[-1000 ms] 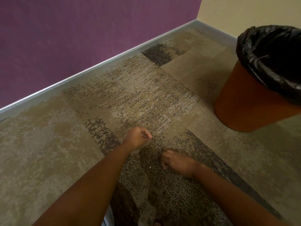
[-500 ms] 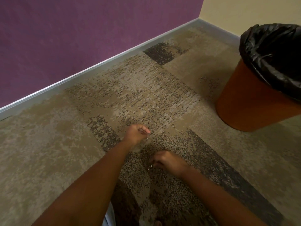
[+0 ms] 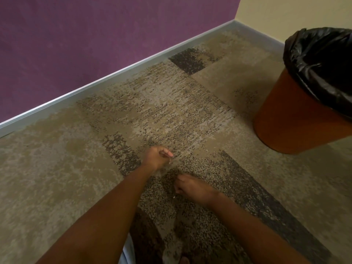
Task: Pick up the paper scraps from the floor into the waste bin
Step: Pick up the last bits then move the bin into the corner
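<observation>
Tiny white paper scrap [image 3: 174, 196]: it lay on a dark speckled patch of the brown-and-beige patterned carpet [image 3: 57, 178], just beside your right hand [image 3: 192, 189] on its inner side. Contact with the fingers could not be told, as the scrap was too small.

Right hand: it was low over the carpet with its back up and its fingers curled under. The fingertips were hidden, so I cannot tell whether you pinched anything.

Left hand [image 3: 158, 157]: it was a little farther forward, near the right hand but apart from it. It was clenched in a loose fist with the thumb laid over the curled fingers. A pale fleck showed at the fingertips. I cannot tell whether it was paper held in the fist or part of the carpet pattern.

Both forearms reached in from the bottom edge of the view. A strip of pale blue cloth [image 3: 125, 250] showed between them.

Round orange waste bin [image 3: 289, 119]: it stood upright on the carpet to your right, well apart from both hands and from the scrap. A black plastic liner [image 3: 323, 60] was folded over its rim. Its inside was not visible.

Surroundings: a purple wall [image 3: 95, 44] ran along the left. It met a cream wall [image 3: 295, 12] at the far corner. A grey skirting board [image 3: 114, 77] ran along the base of the purple wall.
</observation>
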A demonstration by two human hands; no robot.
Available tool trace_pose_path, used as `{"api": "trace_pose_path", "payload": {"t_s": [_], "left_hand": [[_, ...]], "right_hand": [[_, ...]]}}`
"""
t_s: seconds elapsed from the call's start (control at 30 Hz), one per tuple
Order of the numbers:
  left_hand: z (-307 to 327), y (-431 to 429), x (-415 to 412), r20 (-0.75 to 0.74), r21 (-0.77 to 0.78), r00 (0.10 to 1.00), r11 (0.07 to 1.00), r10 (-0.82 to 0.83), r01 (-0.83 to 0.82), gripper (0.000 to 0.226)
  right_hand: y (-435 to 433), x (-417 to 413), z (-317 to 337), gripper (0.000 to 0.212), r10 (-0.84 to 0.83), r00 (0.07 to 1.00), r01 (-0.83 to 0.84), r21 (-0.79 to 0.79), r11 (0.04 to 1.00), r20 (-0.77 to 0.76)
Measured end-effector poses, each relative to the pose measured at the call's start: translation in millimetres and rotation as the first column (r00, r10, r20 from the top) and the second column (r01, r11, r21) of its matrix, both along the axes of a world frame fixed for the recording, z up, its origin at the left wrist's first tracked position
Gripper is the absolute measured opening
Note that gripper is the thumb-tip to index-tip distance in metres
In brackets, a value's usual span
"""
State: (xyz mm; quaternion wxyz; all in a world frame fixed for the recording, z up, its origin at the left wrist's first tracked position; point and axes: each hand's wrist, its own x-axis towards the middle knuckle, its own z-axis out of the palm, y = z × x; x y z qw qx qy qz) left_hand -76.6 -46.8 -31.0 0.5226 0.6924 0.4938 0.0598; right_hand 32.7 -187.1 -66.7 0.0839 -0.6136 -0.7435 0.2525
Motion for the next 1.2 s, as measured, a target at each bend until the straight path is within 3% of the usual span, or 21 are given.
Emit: {"api": "trace_pose_path", "payload": {"t_s": [0.17,0.33,0.4,0.53,0.63,0.73,0.9,0.97,1.03,1.13,1.2], "left_hand": [[-1,1,-3,-0.006,0.006,1.0,1.0,0.007,-0.007,0.038],[-1,2,-4,-0.019,0.0,1.0,1.0,0.0,0.0,0.026],[-2,2,-5,-0.031,0.021,1.0,1.0,0.003,-0.002,0.011],[-2,2,-5,-0.051,0.044,0.999,0.999,0.007,-0.005,0.02],[4,0,-3,-0.033,0.009,0.999,1.0,0.016,-0.015,0.012],[8,-1,-1,-0.009,-0.026,0.999,0.999,0.045,-0.045,0.028],[13,-2,4,0.021,-0.072,0.995,0.992,0.103,-0.101,0.012],[16,-2,6,0.044,-0.116,0.987,0.982,0.156,-0.15,0.013],[20,-3,9,0.074,-0.165,0.976,0.968,0.203,-0.189,0.022],[24,0,15,0.103,-0.225,0.965,0.951,0.241,-0.213,0.025],[32,1,23,0.131,-0.248,0.961,0.946,0.245,-0.207,0.024]], "right_hand": [[-7,-2,0,0.009,-0.026,0.996,0.027,0.008,1.0,-0.085],[-9,-5,-2,0.013,-0.048,0.997,0.05,0.021,0.999,-0.053],[-8,-5,-5,0.018,-0.031,0.999,0.032,0.023,0.999,-0.042],[-7,-8,-9,0.015,0.048,0.998,-0.051,0.076,0.996,0.042],[-6,-10,-4,0.011,0.088,0.99,-0.103,0.133,0.986,0.11],[-5,-11,-4,0.007,0.142,0.976,-0.166,0.14,0.976,0.167],[0,-16,-8,0.004,0.218,0.941,-0.268,0.18,0.946,0.258],[-2,-16,-10,0.018,0.13,0.981,-0.156,0.197,0.968,0.141],[-4,-12,-6,0.016,-0.1,0.988,0.114,0.126,0.985,-0.115],[1,-3,9,0.008,-0.435,0.803,0.497,0.055,0.866,-0.407],[10,10,30,0.009,-0.543,0.675,0.625,-0.004,0.781,-0.499]]}}
